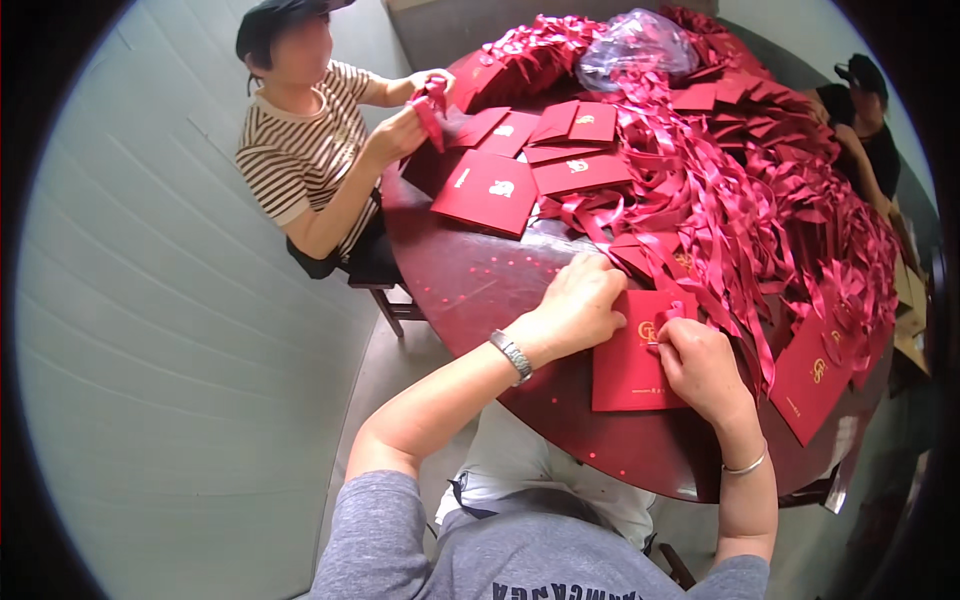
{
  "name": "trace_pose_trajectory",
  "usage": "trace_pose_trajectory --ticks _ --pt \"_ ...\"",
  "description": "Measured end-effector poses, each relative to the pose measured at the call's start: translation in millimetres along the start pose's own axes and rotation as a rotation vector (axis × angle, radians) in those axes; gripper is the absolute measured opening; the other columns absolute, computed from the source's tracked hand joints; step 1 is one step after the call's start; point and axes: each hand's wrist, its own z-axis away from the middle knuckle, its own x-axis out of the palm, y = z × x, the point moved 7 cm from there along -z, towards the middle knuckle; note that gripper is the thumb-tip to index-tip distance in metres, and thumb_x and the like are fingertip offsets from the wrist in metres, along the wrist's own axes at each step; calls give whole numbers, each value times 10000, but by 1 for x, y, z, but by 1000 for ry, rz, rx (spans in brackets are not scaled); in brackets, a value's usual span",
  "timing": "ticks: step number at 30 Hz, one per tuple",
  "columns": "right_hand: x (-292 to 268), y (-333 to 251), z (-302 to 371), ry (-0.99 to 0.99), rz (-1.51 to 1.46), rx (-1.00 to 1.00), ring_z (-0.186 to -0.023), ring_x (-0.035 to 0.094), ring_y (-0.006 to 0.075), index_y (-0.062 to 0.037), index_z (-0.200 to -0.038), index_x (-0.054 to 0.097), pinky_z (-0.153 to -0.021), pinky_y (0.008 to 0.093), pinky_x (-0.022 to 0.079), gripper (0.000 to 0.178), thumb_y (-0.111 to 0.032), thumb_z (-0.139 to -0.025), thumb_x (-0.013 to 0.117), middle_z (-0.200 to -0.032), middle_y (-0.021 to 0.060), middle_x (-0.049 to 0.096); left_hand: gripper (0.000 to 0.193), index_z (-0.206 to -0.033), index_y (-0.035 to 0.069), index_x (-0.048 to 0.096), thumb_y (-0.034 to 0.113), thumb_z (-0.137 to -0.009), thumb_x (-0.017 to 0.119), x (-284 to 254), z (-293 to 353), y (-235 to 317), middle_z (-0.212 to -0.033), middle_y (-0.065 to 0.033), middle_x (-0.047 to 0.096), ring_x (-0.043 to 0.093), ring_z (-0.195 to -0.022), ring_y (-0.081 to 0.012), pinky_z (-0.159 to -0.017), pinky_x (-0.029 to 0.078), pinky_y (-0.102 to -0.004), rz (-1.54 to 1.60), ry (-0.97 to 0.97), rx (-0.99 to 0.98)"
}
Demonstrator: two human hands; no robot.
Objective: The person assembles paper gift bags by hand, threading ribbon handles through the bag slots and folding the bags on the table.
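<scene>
A flat red card packet (630,375) with a gold emblem lies on the round dark red table (440,262) in front of me. My left hand (585,308) is at its upper left corner, fingers curled in; what they grip is hidden. On the packet's right side my right hand (705,368) pinches a red satin ribbon (674,311), whose end pokes out above the fingers. Just beyond, another red packet (640,250) lies partly under loose ribbons.
A large heap of red ribbons (690,200) and packets covers the table's right. Several packets (490,190) lie at the far left, with a clear plastic bag (640,48) behind. A co-worker in stripes (300,150) handles red ribbon; another person (865,130) is at the right.
</scene>
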Motion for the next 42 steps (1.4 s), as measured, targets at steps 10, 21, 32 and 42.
trace_pose_trajectory --ticks 10,21,32,42 --pt "1 3 1 -21 -1 8 -730 622 350 -6 -814 576 -645 425 489 56 -49 -806 611 -768 175 614 225 -788 -16 638 170 -702 733 0 -17 -9 -748 -158 650 646 -720 -278 -669 505 -380 306 -141 -239" --pt "-61 -21 1 304 -220 -127 -774 618 287 -6 -842 591 -699 354 488 77 22 -792 642 -814 133 619 213 -815 -10 680 166 -713 742 -27 -14 10 -817 -155 634 619 -839 -311 -760 487 -405 71 51 -93" --pt "-70 -12 9 604 146 -310 -711 567 311 -46 -884 550 -636 404 441 182 34 -760 655 -807 112 589 211 -908 -30 678 124 -769 716 7 -30 54 -827 -119 665 637 -772 -169 -711 506 -317 719 -167 -134" --pt "-56 21 -4 521 80 -204 -733 573 292 -64 -878 558 -668 384 438 154 -13 -777 663 -780 93 585 214 -1015 -19 649 67 -827 703 50 -33 6 -856 11 612 552 -772 -66 -704 460 -220 926 -541 -364"
